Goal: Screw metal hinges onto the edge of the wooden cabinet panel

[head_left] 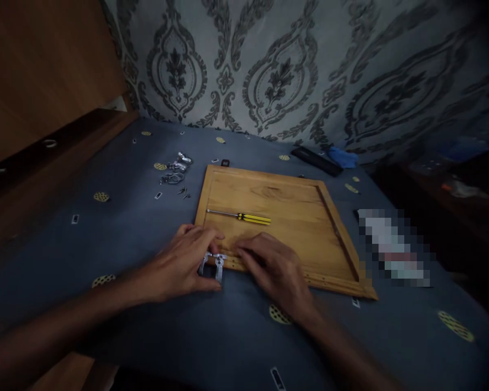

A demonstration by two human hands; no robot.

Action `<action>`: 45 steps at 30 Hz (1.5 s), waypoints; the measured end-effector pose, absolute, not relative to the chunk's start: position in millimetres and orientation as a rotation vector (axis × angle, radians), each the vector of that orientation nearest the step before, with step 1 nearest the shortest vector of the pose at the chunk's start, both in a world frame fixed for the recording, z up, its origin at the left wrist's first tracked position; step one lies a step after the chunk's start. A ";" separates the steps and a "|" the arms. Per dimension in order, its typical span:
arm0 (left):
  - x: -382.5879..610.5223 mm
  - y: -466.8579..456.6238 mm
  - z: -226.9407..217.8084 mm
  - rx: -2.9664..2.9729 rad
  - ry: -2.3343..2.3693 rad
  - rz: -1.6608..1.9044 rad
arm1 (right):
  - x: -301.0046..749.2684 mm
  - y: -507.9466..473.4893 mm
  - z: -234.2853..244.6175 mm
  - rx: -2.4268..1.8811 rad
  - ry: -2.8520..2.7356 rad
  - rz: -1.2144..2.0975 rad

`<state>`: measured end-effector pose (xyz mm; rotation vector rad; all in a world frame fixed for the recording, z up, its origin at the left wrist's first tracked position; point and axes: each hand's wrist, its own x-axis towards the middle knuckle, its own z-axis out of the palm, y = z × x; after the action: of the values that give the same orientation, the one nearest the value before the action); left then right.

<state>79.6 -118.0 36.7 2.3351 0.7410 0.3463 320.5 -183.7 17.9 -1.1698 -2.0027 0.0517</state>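
A wooden cabinet door (293, 212) with a raised frame lies flat on the cloth-covered surface. My left hand (187, 258) grips a silver metal hinge (219, 266) against the door's near-left edge, thumb below it and fingers above. Just right of the hinge, my right hand (275, 266) is closed in a pinch over the near edge; anything between its fingertips is too small to make out. Small holes show in the frame beside the hinge. Beyond both hands, a screwdriver (252, 218) with a yellow-and-black handle rests on the door, its shaft pointing left.
Several loose hinges (174, 171) and small screws (183, 191) lie left of the door. At the back right are a long black object (317, 161) and a blue cloth (343, 157). A blurred-out item (395, 250) lies to the right. Wooden furniture (44, 76) borders the left.
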 end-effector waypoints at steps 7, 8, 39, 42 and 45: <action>80.3 -116.5 36.7 2.319 0.765 0.353 | 358.8 -152.5 3.0 -1.489 -1.950 -0.061; 80.5 -116.3 37.3 2.314 0.763 0.348 | 361.0 -149.3 0.5 -1.520 -1.959 -0.041; 82.4 -116.6 46.5 2.291 0.767 0.303 | 286.9 -205.4 60.6 -1.106 -1.303 0.053; 82.5 -116.8 46.4 2.292 0.769 0.305 | 287.6 -206.0 60.3 -1.119 -1.317 0.077; 82.7 -116.8 46.2 2.291 0.768 0.311 | 287.0 -207.6 58.3 -1.144 -1.310 0.116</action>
<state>82.7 -116.8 46.2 2.2912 0.7685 0.3109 287.0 -207.6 58.3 -1.1443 -1.3102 0.1161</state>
